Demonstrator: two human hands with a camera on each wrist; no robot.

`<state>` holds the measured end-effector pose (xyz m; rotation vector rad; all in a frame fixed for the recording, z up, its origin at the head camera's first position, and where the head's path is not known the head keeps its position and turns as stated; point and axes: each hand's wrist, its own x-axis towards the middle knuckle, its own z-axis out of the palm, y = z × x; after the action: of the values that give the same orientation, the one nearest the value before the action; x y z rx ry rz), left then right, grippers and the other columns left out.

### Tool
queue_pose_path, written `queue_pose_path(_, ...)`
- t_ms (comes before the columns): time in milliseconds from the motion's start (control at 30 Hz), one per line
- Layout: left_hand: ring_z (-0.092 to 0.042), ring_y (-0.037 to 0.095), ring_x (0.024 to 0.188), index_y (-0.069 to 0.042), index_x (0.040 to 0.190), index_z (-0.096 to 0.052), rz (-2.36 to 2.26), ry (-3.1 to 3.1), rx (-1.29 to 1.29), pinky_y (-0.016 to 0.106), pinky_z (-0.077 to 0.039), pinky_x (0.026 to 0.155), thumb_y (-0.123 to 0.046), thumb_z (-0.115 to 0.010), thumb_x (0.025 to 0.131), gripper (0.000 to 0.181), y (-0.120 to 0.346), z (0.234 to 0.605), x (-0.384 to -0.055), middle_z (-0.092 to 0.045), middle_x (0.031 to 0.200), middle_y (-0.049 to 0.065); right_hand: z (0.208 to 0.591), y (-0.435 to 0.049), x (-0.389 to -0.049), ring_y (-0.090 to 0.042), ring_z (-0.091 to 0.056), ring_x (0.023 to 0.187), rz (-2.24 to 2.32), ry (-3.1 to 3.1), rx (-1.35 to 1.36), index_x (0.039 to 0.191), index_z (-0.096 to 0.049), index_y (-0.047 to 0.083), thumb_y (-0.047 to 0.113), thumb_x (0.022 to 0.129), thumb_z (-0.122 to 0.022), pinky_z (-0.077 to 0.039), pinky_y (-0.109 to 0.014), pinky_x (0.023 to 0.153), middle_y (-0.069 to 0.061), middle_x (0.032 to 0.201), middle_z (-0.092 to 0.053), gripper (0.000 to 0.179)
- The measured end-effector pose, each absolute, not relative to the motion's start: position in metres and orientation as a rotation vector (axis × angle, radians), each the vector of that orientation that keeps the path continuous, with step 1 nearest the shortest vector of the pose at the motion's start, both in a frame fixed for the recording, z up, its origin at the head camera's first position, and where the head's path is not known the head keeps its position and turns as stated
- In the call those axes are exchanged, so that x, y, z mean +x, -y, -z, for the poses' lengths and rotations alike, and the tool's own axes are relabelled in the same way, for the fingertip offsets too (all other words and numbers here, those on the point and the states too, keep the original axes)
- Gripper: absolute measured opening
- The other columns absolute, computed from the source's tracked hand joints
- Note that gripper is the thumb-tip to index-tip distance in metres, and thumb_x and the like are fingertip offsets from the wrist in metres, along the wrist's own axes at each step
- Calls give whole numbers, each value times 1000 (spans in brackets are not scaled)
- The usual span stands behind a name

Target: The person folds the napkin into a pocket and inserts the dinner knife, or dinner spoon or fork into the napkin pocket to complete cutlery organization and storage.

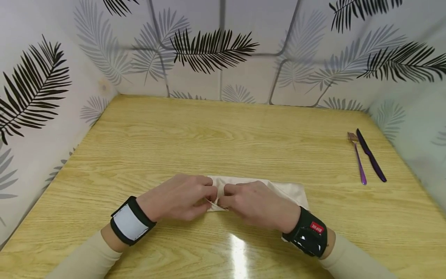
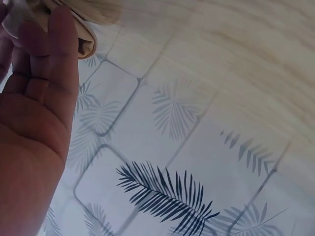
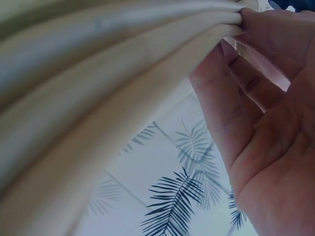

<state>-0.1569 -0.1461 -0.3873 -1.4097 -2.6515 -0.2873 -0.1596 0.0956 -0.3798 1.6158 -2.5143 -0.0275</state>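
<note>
A cream cloth napkin (image 1: pixel 292 192), folded into a long strip, lies across the near middle of the table. My left hand (image 1: pixel 182 197) pinches the strip's left end between thumb and fingers. Close beside it, my right hand (image 1: pixel 257 204) pinches the cloth nearer the middle, and the right part of the strip spreads out behind that hand. In the right wrist view, several stacked folds of the napkin (image 3: pixel 113 64) run into the fingertips of the right hand (image 3: pixel 266 113). The left wrist view shows a rolled edge of cloth (image 2: pixel 88 42) just past the left fingers.
On the right side of the wooden table (image 1: pixel 223 135) lie a purple fork (image 1: pixel 359 161) and a dark knife (image 1: pixel 372 157), side by side. A leaf-patterned curtain (image 1: pixel 209 77) hangs along the back and sides of the table.
</note>
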Motion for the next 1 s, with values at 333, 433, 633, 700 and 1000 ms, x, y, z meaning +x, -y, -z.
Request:
queue_pose_path(333,-50,0,71,-26,90,-67,376,2776,-1452,17,-43,61,-17,-66,91,10,149,383,-162,-57,82,-14,376,-101,-163,-2,-51,70,17,2541,1682,108,-73,31,23,92,-75,-38,-17,52,8,99,-60,18)
queue_pose_path(433,-51,0,71,-25,88,-66,416,2835,-1475,18,-44,61,-14,-65,89,12,149,380,-166,-56,81,-14,374,-100,-162,-3,-50,71,36,2530,1700,109,-73,30,24,93,-73,-39,-18,52,7,100,-59,17)
queue_pose_path(633,-46,3,63,-24,80,-62,489,2984,-1519,21,-38,56,-9,-63,86,16,142,370,-174,-54,73,-12,374,-99,-160,-3,-53,73,44,2521,1702,109,-73,30,26,94,-72,-41,-20,51,8,101,-59,16)
queue_pose_path(700,-44,3,62,-25,78,-61,491,3051,-1512,21,-36,54,-9,-63,86,18,140,368,-175,-52,71,-13,375,-100,-160,-3,-54,74,44,2518,1706,110,-73,31,26,94,-72,-40,-19,51,8,102,-60,17)
queue_pose_path(1000,-27,5,54,-24,59,-47,418,3087,-1522,24,-23,51,-10,-57,86,32,126,365,-179,-29,60,-11,374,-103,-160,-4,-49,73,34,2559,1687,113,-74,33,23,93,-71,-31,-17,49,8,103,-59,23)
